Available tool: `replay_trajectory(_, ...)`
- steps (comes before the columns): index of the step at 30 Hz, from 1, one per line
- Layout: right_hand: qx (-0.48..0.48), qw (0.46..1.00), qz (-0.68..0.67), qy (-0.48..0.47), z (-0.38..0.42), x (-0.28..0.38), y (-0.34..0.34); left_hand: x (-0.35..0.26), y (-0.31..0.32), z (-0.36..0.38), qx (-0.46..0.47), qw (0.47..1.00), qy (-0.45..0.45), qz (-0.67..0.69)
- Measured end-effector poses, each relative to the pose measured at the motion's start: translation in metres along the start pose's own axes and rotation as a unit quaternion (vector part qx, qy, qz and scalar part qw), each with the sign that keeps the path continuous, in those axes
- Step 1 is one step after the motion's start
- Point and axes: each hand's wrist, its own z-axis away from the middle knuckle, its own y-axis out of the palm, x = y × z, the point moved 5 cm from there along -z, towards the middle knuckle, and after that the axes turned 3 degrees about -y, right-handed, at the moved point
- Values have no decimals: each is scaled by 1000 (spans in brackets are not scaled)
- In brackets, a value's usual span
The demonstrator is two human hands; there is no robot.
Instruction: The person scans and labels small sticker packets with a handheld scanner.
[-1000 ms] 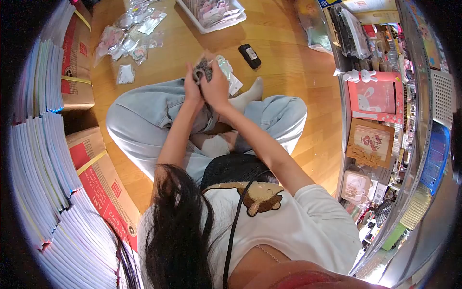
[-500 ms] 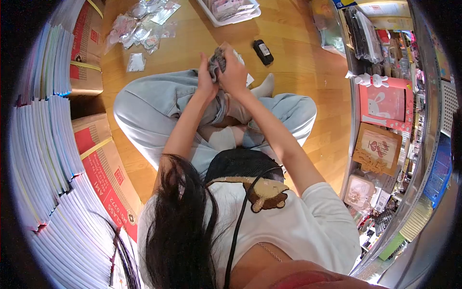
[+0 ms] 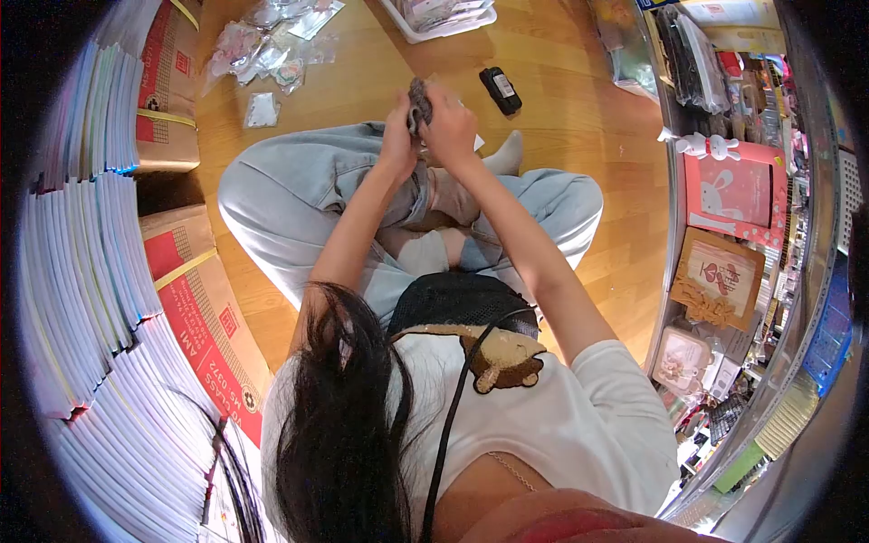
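Note:
Between my two hands, out in front of my crossed legs, is a small grey crumpled cloth; its exact kind cannot be made out. My left hand grips its left side with the fingers closed. From the right, my right hand pinches the same cloth, its fingertips partly hidden. A white corner of something shows just past the right hand. A black device with a pale label lies on the floor to the right of the hands.
Clear packets lie at the upper left, with a small white packet nearer. A white tray holds more packets. Stacked booklets and cardboard boxes line the left; a loaded shelf lines the right.
Both hands have shifted slightly and the grip on the grey cloth has changed; more of it now sticks up above the fingers. The whole view has moved a little.

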Motion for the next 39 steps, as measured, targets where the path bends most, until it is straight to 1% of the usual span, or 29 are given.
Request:
replay_trajectory(1, -3, 1000, 16, 7, -6, -7, 2, 1, -2, -2, 1, 999, 14, -51)
replay_trajectory(2, -10, 999, 25, 44, -13, -19, 1, 1, -4, -3, 3, 994, 28, -102)
replay_trajectory(4, -23, 992, 41, 115, -24, -48, -2, 0, 11, 12, 9, 991, 40, -125)
replay_trajectory(5, -24, 990, 50, 132, -24, -68, -6, -1, 15, 19, 11, 989, 44, -137)
replay_trajectory(6, -25, 987, 57, 151, -20, -86, -13, -4, 13, 15, 31, 969, 90, -228)
replay_trajectory(8, -37, 968, 55, 242, -13, -109, -33, -16, 19, 11, 26, 962, 126, -242)
replay_trajectory(9, -46, 964, 54, 255, -5, -114, -46, -19, 22, 9, 23, 958, 144, -246)
replay_trajectory(10, -55, 960, 54, 269, 7, -116, -61, -19, 21, 2, 34, 954, 136, -267)
replay_trajectory(12, -52, 955, -7, 291, 30, -124, -77, -17, 13, -16, 57, 942, 118, -308)
replay_trajectory(15, -61, 946, -65, 311, 65, -135, -71, -7, 0, -42, 17, 860, 166, -482)
replay_trajectory(18, -77, 945, -69, 312, 85, -128, -60, 1, 1, -61, 71, 761, 173, -621)
replay_trajectory(21, -96, 951, -48, 291, 86, -122, -55, 0, 8, -54, 6, 593, 279, -755)
replay_trajectory(23, -112, 953, -36, 281, 85, -119, -55, -4, 11, -50, -16, 585, 300, -753)
replay_trajectory(25, -104, 953, -31, 282, 85, -118, -54, -8, 11, -52, -44, 578, 332, -744)
replay_trajectory(27, -96, 953, -24, 285, 86, -121, -50, -24, 1, -71, -74, 570, 329, -749)
replay_trajectory(28, -103, 954, 1, 280, 86, -123, -48, -33, -4, -80, -88, 566, 326, -752)
replay_trajectory(29, -106, 957, -4, 271, 87, -126, -46, -44, -12, -91, -98, 551, 304, -771)
replay_trajectory(31, -112, 961, -13, 253, 87, -125, -46, -89, -17, -102, -116, 518, 261, -807)
replay_trajectory(33, -101, 958, -17, 267, 85, -118, -49, -131, -28, -107, -146, 485, 183, -843)
replay_trajectory(35, -95, 957, -10, 274, 84, -116, -47, -159, -74, -135, -158, 413, 191, -876)
replay_trajectory(38, -113, 962, 17, 246, 83, -113, -46, -185, -128, -161, -213, 380, 134, -890)
replay_trajectory(39, -110, 963, 19, 245, 82, -112, -47, -190, -131, -161, -222, 386, 161, -881)
